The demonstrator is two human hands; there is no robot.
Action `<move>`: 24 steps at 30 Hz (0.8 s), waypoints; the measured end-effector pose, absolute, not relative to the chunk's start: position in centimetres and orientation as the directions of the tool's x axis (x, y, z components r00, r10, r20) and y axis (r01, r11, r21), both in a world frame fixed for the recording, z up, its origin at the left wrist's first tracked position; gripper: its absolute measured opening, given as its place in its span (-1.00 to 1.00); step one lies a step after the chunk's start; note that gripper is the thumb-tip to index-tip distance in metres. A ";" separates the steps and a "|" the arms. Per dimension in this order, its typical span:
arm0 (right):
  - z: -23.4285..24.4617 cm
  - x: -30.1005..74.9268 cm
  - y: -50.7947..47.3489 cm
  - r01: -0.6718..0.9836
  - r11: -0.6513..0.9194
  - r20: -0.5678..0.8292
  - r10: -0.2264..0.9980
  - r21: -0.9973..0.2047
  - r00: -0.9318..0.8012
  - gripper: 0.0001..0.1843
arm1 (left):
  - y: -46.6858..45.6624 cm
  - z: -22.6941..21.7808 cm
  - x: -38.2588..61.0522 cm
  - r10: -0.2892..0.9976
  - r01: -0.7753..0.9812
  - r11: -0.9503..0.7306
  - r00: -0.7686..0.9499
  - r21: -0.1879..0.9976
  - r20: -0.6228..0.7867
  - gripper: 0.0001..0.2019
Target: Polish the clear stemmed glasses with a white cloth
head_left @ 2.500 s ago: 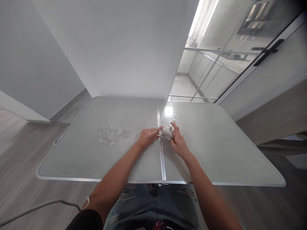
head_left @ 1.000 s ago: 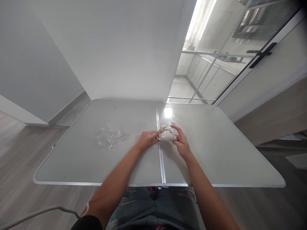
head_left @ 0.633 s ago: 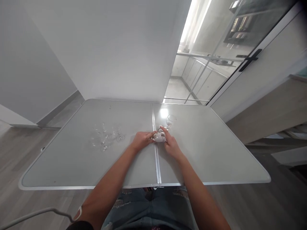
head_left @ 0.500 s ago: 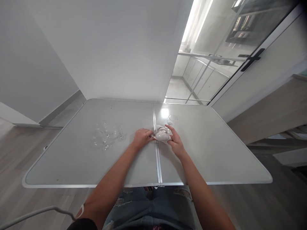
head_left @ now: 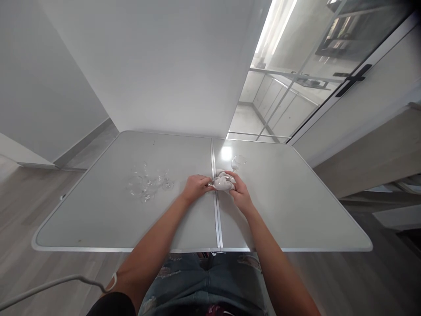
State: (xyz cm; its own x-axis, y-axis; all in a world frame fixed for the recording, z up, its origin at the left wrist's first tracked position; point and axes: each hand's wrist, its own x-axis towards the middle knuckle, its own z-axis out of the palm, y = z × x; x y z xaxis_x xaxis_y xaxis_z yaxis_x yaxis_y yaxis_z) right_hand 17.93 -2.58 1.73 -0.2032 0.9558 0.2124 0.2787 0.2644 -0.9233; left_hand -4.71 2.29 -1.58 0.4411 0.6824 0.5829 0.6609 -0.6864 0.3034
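A grey folding table (head_left: pixel 283 219) fills the middle of a pale, bare room, its near edge running just above the person's lap in torn jeans (head_left: pixel 204 281). A thin grey cable (head_left: pixel 49 285) curves across the floor at the lower left. A metal seam (head_left: pixel 217 219) splits the tabletop down the middle, and both bare forearms reach forward on either side of it.

The hands meet over the seam, a little past the table's centre. The left hand (head_left: pixel 196 186) lies with its fingers curled, the tips pinching the left end of a bunched white cloth (head_left: pixel 222 182). The right hand (head_left: pixel 240 193) closes around the cloth from the right, fingers folded over its top. The cloth sits between the two hands, low over the tabletop; whether anything is wrapped inside it cannot be told.

Just beyond the right hand a small stemmed glass (head_left: pixel 237 162) stands upright. Well to the left of the hands stands a group of glasses (head_left: pixel 146 186), close together. Behind the table rises a plain white wall (head_left: pixel 158 66), with a glass door (head_left: pixel 296 87) to its right.
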 end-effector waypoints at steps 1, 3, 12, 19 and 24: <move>1.9 18.1 -2.7 0.228 0.244 0.203 0.960 -0.942 -0.191 -0.30 | 2.2 -1.5 -4.6 0.683 0.656 -0.687 0.436 0.313 0.586 -0.54; 2.1 18.2 -3.1 0.159 0.231 0.209 0.967 -0.960 -0.145 -0.25 | 2.1 -1.3 -4.5 0.677 0.644 -0.692 0.423 0.325 0.603 -0.52; 1.6 16.8 -2.8 0.469 0.345 0.317 0.938 -0.813 -0.140 -0.21 | 2.0 -1.3 -4.8 0.637 0.653 -0.706 0.418 0.274 0.647 -0.54; 2.7 17.5 -2.4 0.140 0.153 0.125 0.974 -0.978 -0.189 -0.31 | 2.3 -1.5 -5.1 0.685 0.624 -0.693 0.415 0.361 0.599 -0.50; 2.7 17.5 -2.9 0.228 0.247 0.235 0.969 -0.942 -0.076 -0.24 | 2.0 -1.3 -4.6 0.703 0.636 -0.669 0.377 0.383 0.603 -0.51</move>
